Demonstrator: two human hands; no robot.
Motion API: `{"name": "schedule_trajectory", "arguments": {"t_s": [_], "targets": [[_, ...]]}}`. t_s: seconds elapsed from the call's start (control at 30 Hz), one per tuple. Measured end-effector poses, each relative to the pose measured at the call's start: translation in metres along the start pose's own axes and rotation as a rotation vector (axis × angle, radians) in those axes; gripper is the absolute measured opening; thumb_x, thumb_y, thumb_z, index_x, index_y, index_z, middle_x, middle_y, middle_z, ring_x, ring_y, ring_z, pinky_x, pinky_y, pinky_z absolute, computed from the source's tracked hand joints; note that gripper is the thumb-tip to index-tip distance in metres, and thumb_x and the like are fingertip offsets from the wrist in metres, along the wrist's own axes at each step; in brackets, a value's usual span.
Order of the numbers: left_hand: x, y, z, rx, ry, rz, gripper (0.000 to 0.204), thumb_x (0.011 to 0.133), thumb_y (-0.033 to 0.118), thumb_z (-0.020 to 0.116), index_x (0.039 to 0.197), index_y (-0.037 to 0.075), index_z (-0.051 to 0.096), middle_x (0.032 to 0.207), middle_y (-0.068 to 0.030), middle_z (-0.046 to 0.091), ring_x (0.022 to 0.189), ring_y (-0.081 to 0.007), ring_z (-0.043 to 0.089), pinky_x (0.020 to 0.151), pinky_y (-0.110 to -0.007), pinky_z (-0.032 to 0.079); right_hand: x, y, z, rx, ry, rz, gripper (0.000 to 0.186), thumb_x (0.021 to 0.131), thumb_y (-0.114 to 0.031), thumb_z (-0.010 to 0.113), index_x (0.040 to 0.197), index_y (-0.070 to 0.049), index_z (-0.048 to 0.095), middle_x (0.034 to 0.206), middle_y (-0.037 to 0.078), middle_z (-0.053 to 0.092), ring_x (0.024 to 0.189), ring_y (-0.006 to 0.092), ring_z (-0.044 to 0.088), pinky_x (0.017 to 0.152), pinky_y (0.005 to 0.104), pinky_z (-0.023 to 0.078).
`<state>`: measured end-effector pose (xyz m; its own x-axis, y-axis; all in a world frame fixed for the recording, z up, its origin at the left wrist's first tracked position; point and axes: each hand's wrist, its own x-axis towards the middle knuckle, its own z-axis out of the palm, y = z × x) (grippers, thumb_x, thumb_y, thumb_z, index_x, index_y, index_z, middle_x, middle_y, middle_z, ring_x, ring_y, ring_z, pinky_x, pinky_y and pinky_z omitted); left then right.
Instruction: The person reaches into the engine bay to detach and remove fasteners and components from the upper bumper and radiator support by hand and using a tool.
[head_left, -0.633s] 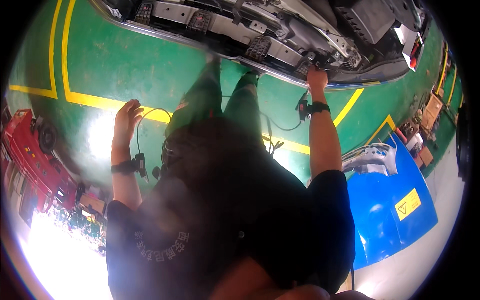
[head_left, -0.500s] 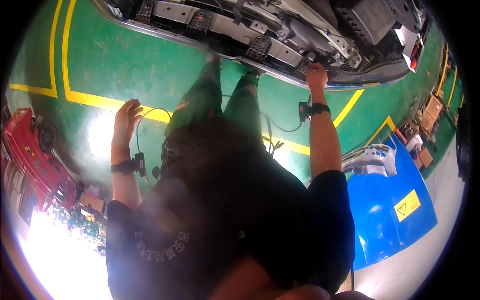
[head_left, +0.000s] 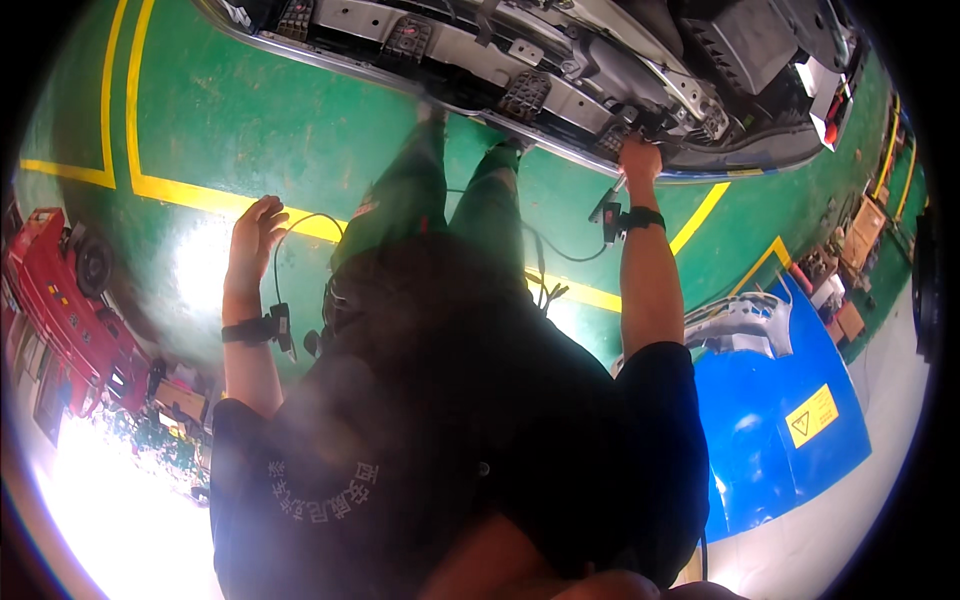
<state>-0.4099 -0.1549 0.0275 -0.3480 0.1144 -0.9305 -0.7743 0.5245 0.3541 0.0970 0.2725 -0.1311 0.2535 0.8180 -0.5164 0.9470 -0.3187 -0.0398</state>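
Observation:
My right hand (head_left: 641, 160) is closed at the front edge of a car's opened front end (head_left: 590, 105). Out of its near side sticks a slim bar tool with a dark grip, which looks like a ratchet wrench (head_left: 603, 205). The working end of that tool is hidden by the hand and the dark parts around it. Off to the left, away from the car, my left hand (head_left: 257, 235) hangs in the air with loosely bent fingers and nothing in it. Each wrist wears a black strap with a small cabled box.
Yellow lines (head_left: 190, 197) cross the green floor (head_left: 240, 100). On the right lies a blue panel (head_left: 770, 430) with a silver body part (head_left: 745, 325) at its far edge. Boxes and parts (head_left: 845, 250) stand beyond it. A red vehicle-like object (head_left: 60, 305) is at the far left.
My right hand has shifted slightly right and nearer to me and turned, and the ratchet wrench's handle now shows below it. My left hand stays in place.

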Motion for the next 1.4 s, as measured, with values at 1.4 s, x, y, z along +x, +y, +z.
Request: {"name": "schedule_trajectory", "arguments": {"t_s": [1.4], "targets": [[0.014,-0.041,-0.036,-0.113,0.042,-0.029,0.039,0.089,0.024,0.06,0.117,-0.002,0.056,0.112,-0.0108,0.061,0.095,-0.0222,0.06,0.075,-0.031,0.048,-0.08,-0.184,0.058,1.501,-0.408,0.634,0.009,0.086,-0.008,0.053,0.085,0.002,0.053,0.06,0.014,0.047,0.047,0.025,0.047,0.045,0.0393,0.039]]}}
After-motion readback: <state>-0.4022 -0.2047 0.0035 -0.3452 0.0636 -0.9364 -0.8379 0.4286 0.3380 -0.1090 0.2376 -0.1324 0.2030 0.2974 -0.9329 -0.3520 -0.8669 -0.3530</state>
